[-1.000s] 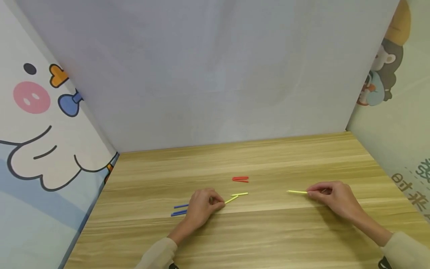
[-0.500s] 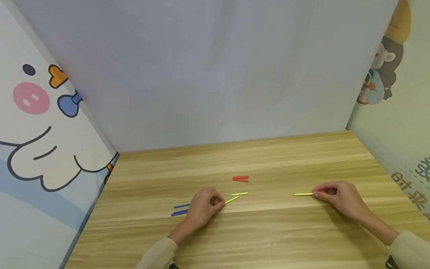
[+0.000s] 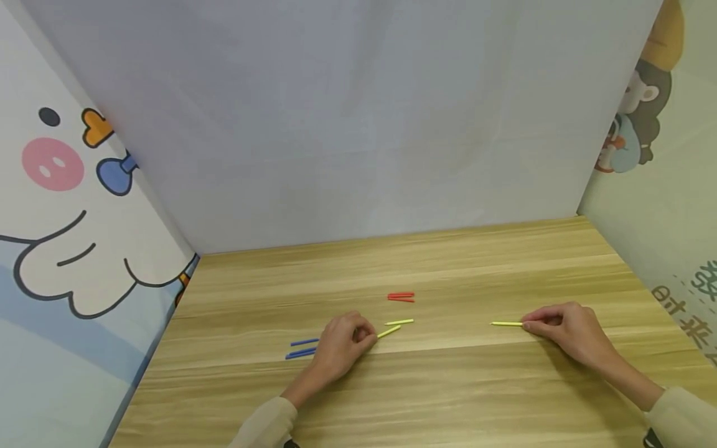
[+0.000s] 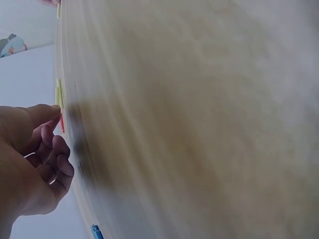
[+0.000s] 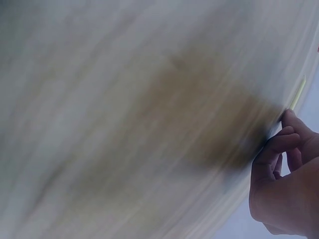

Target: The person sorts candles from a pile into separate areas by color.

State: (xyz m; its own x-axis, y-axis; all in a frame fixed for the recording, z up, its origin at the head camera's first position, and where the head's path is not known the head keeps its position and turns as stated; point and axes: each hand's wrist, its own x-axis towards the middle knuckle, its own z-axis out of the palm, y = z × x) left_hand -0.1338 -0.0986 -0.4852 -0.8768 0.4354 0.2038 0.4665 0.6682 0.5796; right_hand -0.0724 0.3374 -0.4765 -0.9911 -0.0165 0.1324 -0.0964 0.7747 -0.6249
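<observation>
My left hand (image 3: 342,343) pinches the near end of a slim yellow stick (image 3: 389,331) between thumb and forefinger, low over the wooden table. Just behind it lies another yellow stick (image 3: 399,322). On the right, my right hand (image 3: 572,328) grips one end of a third yellow stick (image 3: 506,323), whose pointed tip faces left. In the right wrist view, this yellow stick (image 5: 298,93) juts past the fingertips. Several blue sticks (image 3: 302,353) lie left of my left hand, their right ends partly covered by it.
Red sticks (image 3: 401,297) lie close together farther back on the wooden table (image 3: 437,398). A pale grey curtain (image 3: 364,124) stands along the table's rear edge. Printed cartoon panels flank both sides, the left one showing a white bird (image 3: 106,261).
My right hand has moved slightly right with its yellow stick, which now lies more level. The left hand's yellow stick has shifted a little to the right.
</observation>
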